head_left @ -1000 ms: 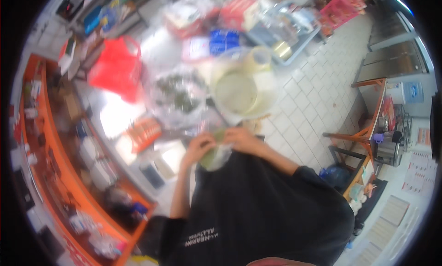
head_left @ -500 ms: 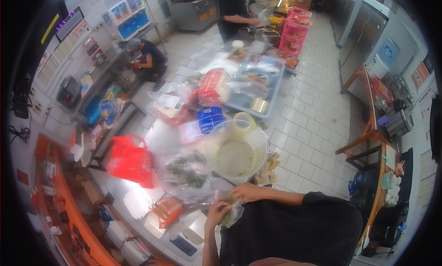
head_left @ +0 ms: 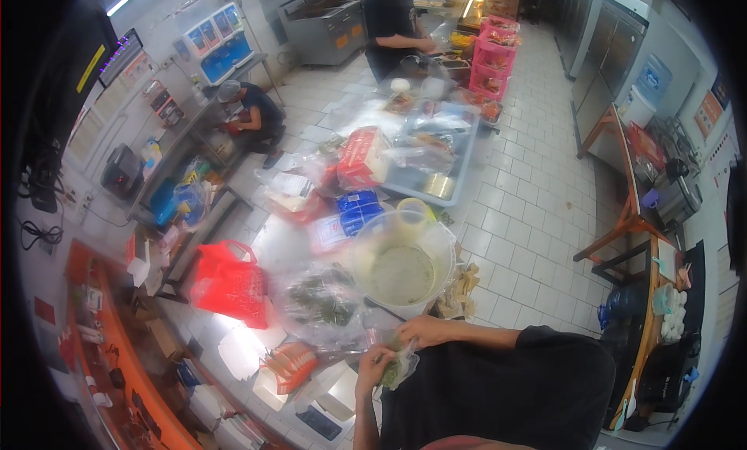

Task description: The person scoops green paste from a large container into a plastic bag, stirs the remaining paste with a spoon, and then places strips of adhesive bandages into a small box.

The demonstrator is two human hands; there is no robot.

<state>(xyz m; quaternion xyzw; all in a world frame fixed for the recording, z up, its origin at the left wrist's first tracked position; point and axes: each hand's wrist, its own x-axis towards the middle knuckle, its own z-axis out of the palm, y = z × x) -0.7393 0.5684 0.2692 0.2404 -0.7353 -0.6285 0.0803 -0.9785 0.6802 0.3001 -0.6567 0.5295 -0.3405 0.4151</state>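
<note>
My left hand (head_left: 375, 366) and my right hand (head_left: 421, 330) come together at the near edge of the table. Between them is a small clear plastic bag (head_left: 401, 370) with green leafy stuff inside. Both hands have their fingers closed at its upper part. Just beyond lies a large clear bag of green leaves (head_left: 317, 298). To its right stands a big translucent bucket (head_left: 447, 251) with a pale, speckled bottom. A small yellowish container (head_left: 412, 207) sits at the bucket's far rim.
A red bag (head_left: 229, 283), an orange-striped carton (head_left: 289, 367) and a dark phone (head_left: 317, 422) are to the left. Farther off are a blue pack (head_left: 359, 210), a red-and-white pack (head_left: 362, 156) and a blue-grey tray (head_left: 469, 150). One person (head_left: 389, 29) stands at the far end; another (head_left: 253, 115) crouches left.
The whole view has shifted slightly, with the table's things sitting a little farther right and lower. Both hands stay on the small plastic bag.
</note>
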